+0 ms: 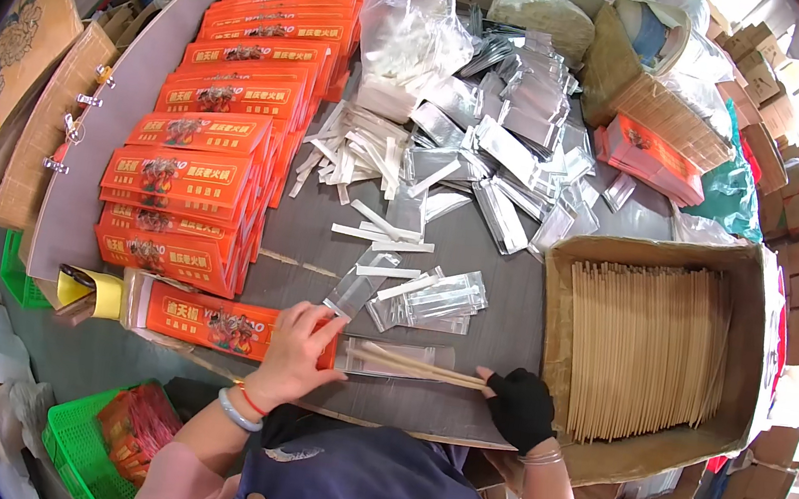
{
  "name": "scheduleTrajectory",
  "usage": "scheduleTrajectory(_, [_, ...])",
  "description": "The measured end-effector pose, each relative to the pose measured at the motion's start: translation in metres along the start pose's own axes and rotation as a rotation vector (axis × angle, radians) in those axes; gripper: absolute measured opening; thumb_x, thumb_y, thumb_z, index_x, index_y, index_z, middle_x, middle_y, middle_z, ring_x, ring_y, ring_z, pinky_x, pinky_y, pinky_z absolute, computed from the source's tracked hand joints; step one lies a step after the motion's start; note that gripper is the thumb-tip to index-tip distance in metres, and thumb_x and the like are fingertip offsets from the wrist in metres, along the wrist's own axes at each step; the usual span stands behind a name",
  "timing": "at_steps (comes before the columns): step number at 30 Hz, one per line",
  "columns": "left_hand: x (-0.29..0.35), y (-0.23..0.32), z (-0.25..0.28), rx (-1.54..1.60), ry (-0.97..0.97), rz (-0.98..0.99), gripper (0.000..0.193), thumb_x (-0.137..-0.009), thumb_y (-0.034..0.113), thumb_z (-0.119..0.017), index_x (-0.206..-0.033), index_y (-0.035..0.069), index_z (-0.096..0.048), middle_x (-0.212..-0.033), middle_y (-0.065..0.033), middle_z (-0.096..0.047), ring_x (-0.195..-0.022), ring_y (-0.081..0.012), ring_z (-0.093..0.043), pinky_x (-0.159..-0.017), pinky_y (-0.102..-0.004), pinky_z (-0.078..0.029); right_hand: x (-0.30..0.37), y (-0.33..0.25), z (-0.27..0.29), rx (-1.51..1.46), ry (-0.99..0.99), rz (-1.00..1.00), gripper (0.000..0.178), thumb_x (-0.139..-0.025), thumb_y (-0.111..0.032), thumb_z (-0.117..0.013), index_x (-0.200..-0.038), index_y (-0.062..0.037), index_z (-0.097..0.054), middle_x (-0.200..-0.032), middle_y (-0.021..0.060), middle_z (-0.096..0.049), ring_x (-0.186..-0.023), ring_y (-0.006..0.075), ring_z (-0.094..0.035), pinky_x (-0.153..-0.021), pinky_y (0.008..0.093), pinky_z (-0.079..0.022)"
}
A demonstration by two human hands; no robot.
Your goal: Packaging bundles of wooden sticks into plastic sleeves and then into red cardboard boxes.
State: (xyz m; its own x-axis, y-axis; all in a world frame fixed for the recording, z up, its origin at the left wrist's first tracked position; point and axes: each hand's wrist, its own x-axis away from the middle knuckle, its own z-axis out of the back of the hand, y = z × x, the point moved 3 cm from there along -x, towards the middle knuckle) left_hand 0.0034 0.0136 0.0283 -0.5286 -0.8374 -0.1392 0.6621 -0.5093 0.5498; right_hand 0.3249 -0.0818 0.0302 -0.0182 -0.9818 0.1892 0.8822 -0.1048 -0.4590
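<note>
Black-gloved right hand (pixel 520 409) grips wooden chopsticks (pixel 429 368) at clear packet (pixel 426 351) on gray desk (pixel 512 315); left hand (pixel 298 352) touches red sleeve (pixel 208 324), its grip unclear; stick-filled carton (pixel 551 370) nearby.

Left hand: the bare left hand (pixel 297 352), thumb spread wide, lies over the right end of a long, flat, red paper sleeve (pixel 213 326).
Right hand: the right hand in a black half-finger glove (pixel 520 407) holds thin, pale wooden chopsticks (pixel 419 366) by one end.
Box: an open brown cardboard box (pixel 749 356), near the right hand, is full of thin wooden sticks (pixel 648 353).
Red pile: many flat red paper sleeves (pixel 186 181) overlap on the left of the gray surface (pixel 518 306).
Middle: small, shiny, clear plastic packets (pixel 509 148) lie beside narrow white strips (pixel 362 149).
</note>
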Motion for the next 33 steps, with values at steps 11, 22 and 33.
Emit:
scheduleTrajectory(11, [0.001, 0.015, -0.029, -0.081, -0.141, -0.076, 0.076, -0.057, 0.026, -0.087, -0.124, 0.004, -0.059, -0.115, -0.0079, -0.059, -0.11, -0.0287, -0.051, -0.096, -0.0426, -0.042, -0.035, -0.014, -0.067, -0.159, 0.297, 0.184, 0.02, -0.075, -0.016, -0.076, -0.091, -0.0067, -0.069, -0.082, 0.0123, -0.064, -0.081, 0.0309, -0.062, -0.072, 0.0397, -0.051])
scheduleTrajectory(22, [-0.023, 0.034, -0.002, -0.202, -0.365, -0.381, 0.022, -0.069, 0.014, -0.071, -0.09, 0.015, -0.064, -0.093, -0.0084, -0.055, -0.087, -0.0289, -0.053, -0.077, -0.0387, -0.046, -0.036, -0.094, -0.038, 0.09, 0.112, 0.367, 0.061, -0.064, -0.031, -0.087, -0.113, -0.0099, -0.059, -0.105, 0.0103, -0.059, -0.097, 0.029, -0.058, -0.087, 0.0412, -0.044])
scheduleTrajectory(33, [-0.025, -0.043, 0.059, -0.241, 0.261, 0.12, 0.065, -0.073, 0.034, -0.081, -0.125, 0.003, -0.058, -0.136, -0.0229, -0.047, -0.126, -0.0419, -0.044, -0.108, -0.0543, -0.033, -0.025, -0.064, -0.008, 0.103, 0.218, 0.178, 0.063, -0.063, -0.041, -0.083, -0.113, -0.0101, -0.061, -0.101, 0.0077, -0.062, -0.097, 0.0282, -0.058, -0.089, 0.0431, -0.038])
